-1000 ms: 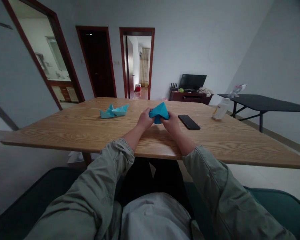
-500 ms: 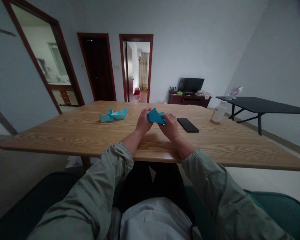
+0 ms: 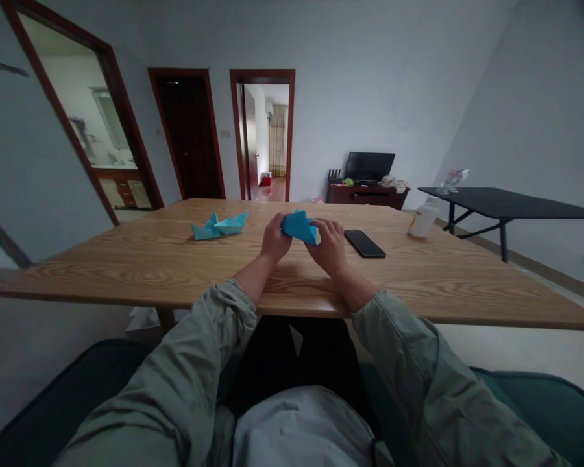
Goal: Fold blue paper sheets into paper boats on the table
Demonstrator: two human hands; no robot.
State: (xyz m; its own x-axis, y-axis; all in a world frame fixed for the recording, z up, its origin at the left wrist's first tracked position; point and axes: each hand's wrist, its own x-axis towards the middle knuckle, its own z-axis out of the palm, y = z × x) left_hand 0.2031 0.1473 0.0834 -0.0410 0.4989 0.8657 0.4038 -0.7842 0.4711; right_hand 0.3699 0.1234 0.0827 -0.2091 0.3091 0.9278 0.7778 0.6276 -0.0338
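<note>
The left hand (image 3: pixel 275 239) and the right hand (image 3: pixel 329 248) sit close together above the wooden table (image 3: pixel 126 277), fingers curled, pinching a folded blue origami paper (image 3: pixel 298 227) between them, its peak pointing up. Just left of the left hand lie two paler blue origami boats (image 3: pixel 219 226), touching each other. Just right of the right hand is a black smartphone (image 3: pixel 365 244), lying flat, and farther right, a white plastic bottle (image 3: pixel 424 218).

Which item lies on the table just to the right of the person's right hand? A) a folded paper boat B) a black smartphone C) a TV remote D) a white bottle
B: the black smartphone lies flat on the wooden table, just right of the right hand, which holds the blue folded paper.
</note>
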